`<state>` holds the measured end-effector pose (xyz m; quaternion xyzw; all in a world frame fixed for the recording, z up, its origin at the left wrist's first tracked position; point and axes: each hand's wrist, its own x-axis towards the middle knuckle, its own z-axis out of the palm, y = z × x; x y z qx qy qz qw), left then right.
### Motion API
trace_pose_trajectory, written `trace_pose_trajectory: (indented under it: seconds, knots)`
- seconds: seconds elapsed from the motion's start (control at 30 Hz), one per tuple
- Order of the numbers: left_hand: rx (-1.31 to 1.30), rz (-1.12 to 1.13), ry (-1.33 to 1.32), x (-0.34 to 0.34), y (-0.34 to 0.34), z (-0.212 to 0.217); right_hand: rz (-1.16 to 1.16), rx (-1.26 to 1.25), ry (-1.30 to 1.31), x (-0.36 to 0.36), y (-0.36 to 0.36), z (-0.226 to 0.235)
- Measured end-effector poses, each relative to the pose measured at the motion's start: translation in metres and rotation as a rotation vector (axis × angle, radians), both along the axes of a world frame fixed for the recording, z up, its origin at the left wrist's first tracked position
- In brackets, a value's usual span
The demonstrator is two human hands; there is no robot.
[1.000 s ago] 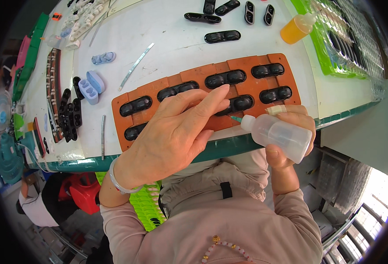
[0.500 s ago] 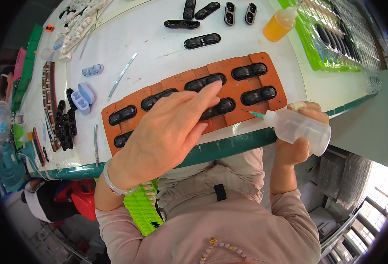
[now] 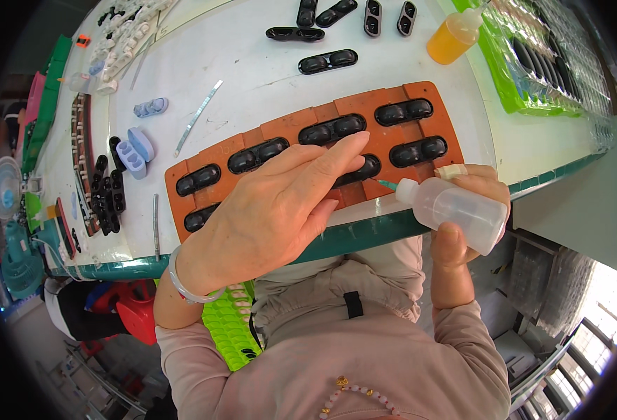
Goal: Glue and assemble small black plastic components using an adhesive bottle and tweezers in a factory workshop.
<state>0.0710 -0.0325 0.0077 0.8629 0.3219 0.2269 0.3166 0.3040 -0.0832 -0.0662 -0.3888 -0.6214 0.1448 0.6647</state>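
Observation:
My right hand [image 3: 453,246] grips a translucent squeeze bottle [image 3: 459,213], tilted with its thin green needle tip [image 3: 388,185] pointing left. That tip is just right of a black two-lobed piece [image 3: 366,166] in the near row of an orange holder [image 3: 440,126]. Over the middle of the holder lies my left hand [image 3: 273,196], fingers stretched out and nothing seen in it. Its index finger reaches close to another black two-lobed piece [image 3: 333,129] in the far row. Part of the near row is hidden beneath this hand.
Beyond the holder lie loose black pieces [image 3: 328,61] and a bottle of orange liquid [image 3: 454,36]. A lavender case [image 3: 137,150], a metal strip [image 3: 198,117] and stacked black parts [image 3: 105,192] lie left. Clear trays [image 3: 560,63] stand right, above the green table edge [image 3: 364,234].
The squeeze bottle in my right hand has moved left, bringing its needle tip closer to the near-row black piece. My left hand keeps nearly the same place over the holder.

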Motion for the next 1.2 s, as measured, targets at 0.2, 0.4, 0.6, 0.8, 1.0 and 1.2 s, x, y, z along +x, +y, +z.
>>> trace_pose_trajectory:
  seconds: [0.2, 0.4, 0.6, 0.8, 1.0, 1.2]
  knots:
    - [-0.014, -0.001, 0.007, 0.000, 0.001, 0.001, -0.003, -0.013, -0.041, 0.001, 0.001, 0.002]
    - [-0.084, 0.006, 0.044, 0.003, 0.005, 0.006, -0.209, -0.172, 0.208, 0.014, 0.001, 0.014]
    - [0.037, -0.021, 0.083, 0.028, 0.008, 0.007, -0.249, -0.129, 0.109, 0.031, 0.002, 0.009]
    - [-0.020, -0.075, 0.111, 0.036, 0.011, 0.004, -0.107, -0.019, 0.044, 0.031, 0.007, 0.006]
    - [0.015, -0.092, 0.135, 0.037, 0.013, 0.003, -0.042, -0.023, -0.027, 0.030, 0.009, 0.015]
    - [0.025, -0.098, 0.138, 0.036, 0.013, 0.004, -0.087, -0.047, 0.062, 0.037, 0.009, 0.008]
